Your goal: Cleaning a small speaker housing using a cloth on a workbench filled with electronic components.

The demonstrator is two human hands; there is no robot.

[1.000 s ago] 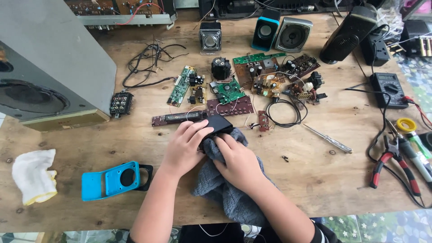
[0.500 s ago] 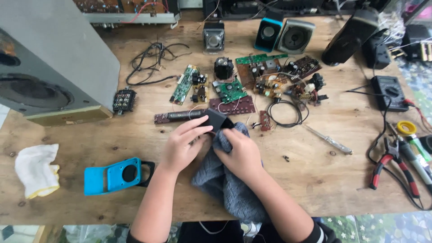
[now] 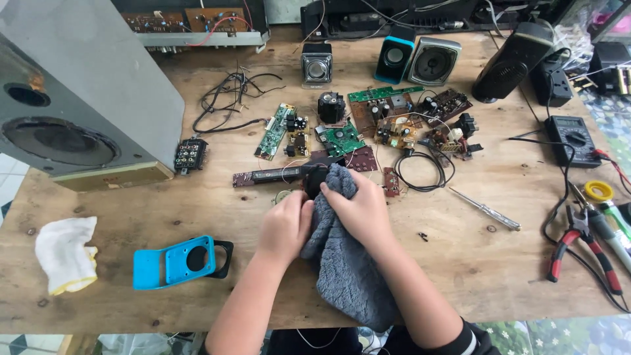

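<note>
Head view, circuit boards (image 3: 342,139), pliers (image 3: 582,246), blue cover (image 3: 174,263)

Surface (image 3: 197,217): bare wood planks, rough, matt, stained, with knots. Grey cloth (image 3: 345,263): soft plush fabric, fleecy nap, matt. Small black part (image 3: 315,179) under the cloth: dark plastic, dull sheen. Blue speaker front panel (image 3: 174,263): smooth moulded plastic, slight gloss. White glove (image 3: 64,253): knitted fabric, matt, yellowed at the hem. Screwdriver (image 3: 485,209): bright metal shaft. Pliers (image 3: 582,246): red and black handle sleeves, smooth. Large grey speaker cabinet (image 3: 92,92): matt painted finish.
</note>
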